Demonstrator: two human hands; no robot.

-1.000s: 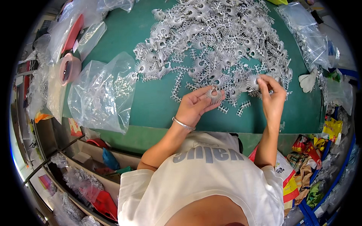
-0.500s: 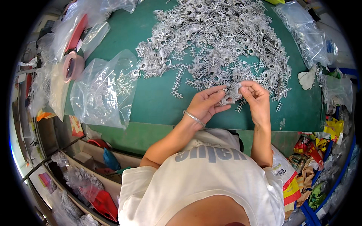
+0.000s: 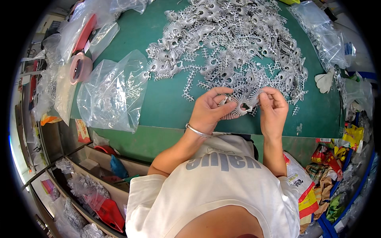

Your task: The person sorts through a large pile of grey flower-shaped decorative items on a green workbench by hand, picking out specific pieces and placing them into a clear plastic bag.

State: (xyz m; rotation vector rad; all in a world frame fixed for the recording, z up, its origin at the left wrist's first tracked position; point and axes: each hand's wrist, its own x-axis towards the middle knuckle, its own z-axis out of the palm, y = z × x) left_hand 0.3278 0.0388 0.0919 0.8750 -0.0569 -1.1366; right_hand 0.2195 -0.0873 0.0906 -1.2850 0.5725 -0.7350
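Observation:
Close to the table's front edge, my left hand (image 3: 206, 112) pinches silvery ring-shaped pieces with fine radiating spokes (image 3: 240, 106) between thumb and fingers. My right hand (image 3: 273, 112) is closed at their right side, thumb against fingertips, on a similar spoked piece (image 3: 256, 96). Whether the pieces in both hands are joined cannot be made out. Just beyond my fingers spreads a large heap of like silvery pieces (image 3: 226, 43), some round and spoked, others like narrow branched strips.
On the green table (image 3: 166, 107) a clear plastic bag (image 3: 113, 95) lies left of the heap. A pink tape roll (image 3: 80, 68) stands farther left. Another clear bag (image 3: 321, 35) and a whitish flat piece (image 3: 324, 81) lie right. An open drawer (image 3: 99, 162) is below left.
My left hand has shifted slightly left and lower, and my right hand slightly right, so they are farther apart. The spoked pieces between them now spread wider.

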